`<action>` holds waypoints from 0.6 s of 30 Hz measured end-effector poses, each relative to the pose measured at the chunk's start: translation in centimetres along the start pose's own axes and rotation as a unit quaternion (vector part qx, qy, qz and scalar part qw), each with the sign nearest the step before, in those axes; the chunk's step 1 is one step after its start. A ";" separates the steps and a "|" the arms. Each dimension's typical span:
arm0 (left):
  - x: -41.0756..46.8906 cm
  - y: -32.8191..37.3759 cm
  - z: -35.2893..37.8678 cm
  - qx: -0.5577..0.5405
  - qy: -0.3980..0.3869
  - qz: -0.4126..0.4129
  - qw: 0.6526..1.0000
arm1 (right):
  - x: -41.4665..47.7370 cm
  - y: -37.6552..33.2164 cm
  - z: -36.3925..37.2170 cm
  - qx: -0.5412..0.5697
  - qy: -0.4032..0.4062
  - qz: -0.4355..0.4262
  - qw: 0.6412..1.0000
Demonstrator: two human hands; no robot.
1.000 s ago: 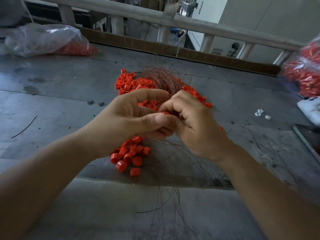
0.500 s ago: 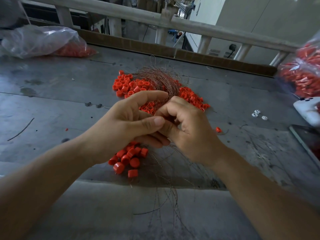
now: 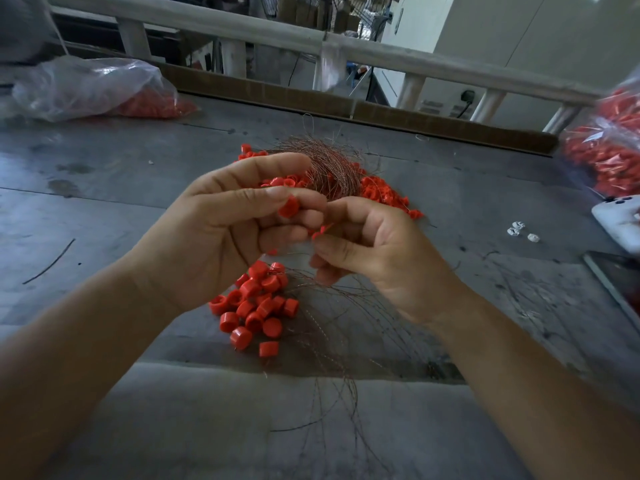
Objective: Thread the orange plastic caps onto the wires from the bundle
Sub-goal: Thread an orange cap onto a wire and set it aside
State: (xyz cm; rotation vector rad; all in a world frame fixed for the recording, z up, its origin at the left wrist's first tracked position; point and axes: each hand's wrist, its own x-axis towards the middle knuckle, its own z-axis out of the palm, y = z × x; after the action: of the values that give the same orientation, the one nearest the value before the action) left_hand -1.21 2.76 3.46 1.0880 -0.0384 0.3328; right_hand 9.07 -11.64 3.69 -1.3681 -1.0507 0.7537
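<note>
My left hand [image 3: 221, 233] pinches an orange cap [image 3: 288, 206] between thumb and fingers above the grey table. My right hand [image 3: 377, 251] is right beside it, its fingers curled and pinching a thin wire with a small orange piece [image 3: 321, 231] at the fingertips. A cluster of caps on wires [image 3: 256, 306] lies below the hands, the thin wires fanning toward me. Behind the hands the coppery wire bundle [image 3: 332, 164] lies on a pile of loose orange caps [image 3: 381, 192].
A clear bag of orange caps [image 3: 93, 88] lies at the back left, another bag [image 3: 609, 143] at the right edge. A white device [image 3: 620, 223] and a dark flat slab [image 3: 616, 275] sit at the right, with small white pieces [image 3: 519, 232] nearby. A railing [image 3: 346, 46] runs behind the table.
The hands have drawn slightly apart. The orange cap now shows at my left fingertips, and my right hand has shifted to the right and down.
</note>
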 end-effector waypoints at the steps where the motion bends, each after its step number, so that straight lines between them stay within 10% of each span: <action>1: 0.0 0.1 0.0 0.000 0.000 0.002 1.000 | 0.0 -0.1 -0.1 -0.012 0.006 -0.004 1.000; 13: 0.1 0.7 -0.6 0.217 0.109 0.022 0.970 | -0.1 -1.5 -1.9 -0.132 0.027 -0.029 0.990; 18: 0.0 0.3 -1.3 0.442 0.083 0.036 0.892 | 0.3 -0.7 -2.8 -0.296 0.016 0.016 0.955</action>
State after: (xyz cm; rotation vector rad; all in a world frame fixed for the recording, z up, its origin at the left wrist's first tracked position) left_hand -1.51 4.00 3.16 1.9618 0.2516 0.5319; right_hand 11.64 -12.61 4.65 -1.9004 -1.2899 0.4450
